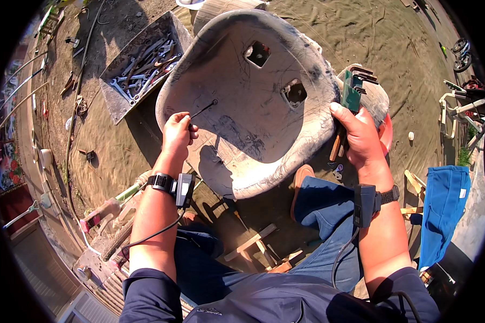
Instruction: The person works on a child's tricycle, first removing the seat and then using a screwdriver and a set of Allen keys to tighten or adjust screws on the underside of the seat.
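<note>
My left hand [179, 134] is closed around one end of a thin dark hex key [203, 110]; its far end looks like a small knob. In my right hand [360, 134] is a green hex key holder [351, 92], gripped low, with several dark bent keys sticking out at its top. The thumb presses along the holder's side. Between and beyond both hands lies a large worn grey plastic chair seat [221, 70] with two square holes. The left hand is over its near left rim, the right hand beside its right rim.
A metal tray [113, 99] full of wrenches [145, 67] stands left of the seat. Wood pieces [253, 245] lie between my legs. Blue cloth [444, 212] hangs at the right, near a white metal frame [458, 105]. A hose [81, 81] runs along the left ground.
</note>
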### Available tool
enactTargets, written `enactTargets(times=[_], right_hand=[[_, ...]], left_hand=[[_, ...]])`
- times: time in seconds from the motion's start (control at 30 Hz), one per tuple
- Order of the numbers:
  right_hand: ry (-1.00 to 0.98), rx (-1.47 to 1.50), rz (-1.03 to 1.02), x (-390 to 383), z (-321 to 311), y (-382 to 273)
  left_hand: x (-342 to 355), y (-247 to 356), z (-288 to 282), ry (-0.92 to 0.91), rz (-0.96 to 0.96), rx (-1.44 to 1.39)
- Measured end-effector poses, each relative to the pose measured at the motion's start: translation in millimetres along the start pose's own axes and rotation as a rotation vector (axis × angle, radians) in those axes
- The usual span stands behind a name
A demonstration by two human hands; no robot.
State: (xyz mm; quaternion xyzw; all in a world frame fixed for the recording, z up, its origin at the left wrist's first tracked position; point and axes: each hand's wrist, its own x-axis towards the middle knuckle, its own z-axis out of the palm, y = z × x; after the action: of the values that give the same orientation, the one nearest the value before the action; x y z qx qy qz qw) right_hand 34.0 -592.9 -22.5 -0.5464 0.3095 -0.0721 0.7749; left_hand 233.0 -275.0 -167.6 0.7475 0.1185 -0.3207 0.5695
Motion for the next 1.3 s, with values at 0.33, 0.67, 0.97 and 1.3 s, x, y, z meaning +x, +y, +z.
enactTargets(times=[0.33, 0.67, 0.97, 1.3], right_hand=[[0.008, 0.018, -0.008, 1, -2, 1], [-0.005, 0.030, -0.004, 2, -2, 3], [-0.005, 0.007, -0.005, 3, -5, 5], [0.011, -0.022, -0.036, 4, -4, 7]], left_hand=[[-3, 10, -10, -0.133, 0.262, 0.423], [0, 14, -8, 0.023, 0.569, 0.797], [12, 22, 5, 0.033, 0.247, 0.386], [4, 23, -5, 0.014, 0.741, 0.905]])
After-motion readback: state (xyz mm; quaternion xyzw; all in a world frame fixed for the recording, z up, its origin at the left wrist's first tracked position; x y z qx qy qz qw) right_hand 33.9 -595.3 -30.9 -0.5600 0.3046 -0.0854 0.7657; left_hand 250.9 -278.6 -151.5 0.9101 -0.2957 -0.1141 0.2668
